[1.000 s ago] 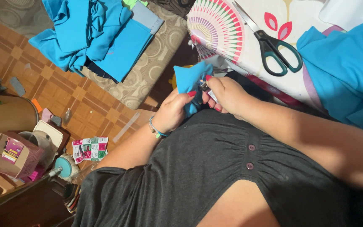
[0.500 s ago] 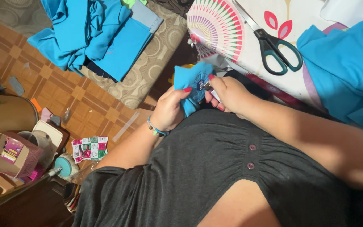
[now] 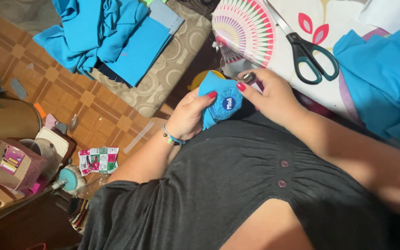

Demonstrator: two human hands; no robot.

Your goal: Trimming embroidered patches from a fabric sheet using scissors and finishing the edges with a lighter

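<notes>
Parquet floor fills the frame's left, while mid-frame the left hand (image 3: 188, 118) pinches a blue cloth (image 3: 218, 104) steady so the right hand (image 3: 274, 95), grip pressed together on a small metal tool (image 3: 248, 78), can work it.

Blue cloth piece (image 3: 221, 102), teal-handled scissors (image 3: 313, 58)

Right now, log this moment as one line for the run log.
left hand: holds blue fabric piece with round patch | right hand: pinches small metal tool at fabric's top edge | scissors: lying beside folding fan
</notes>
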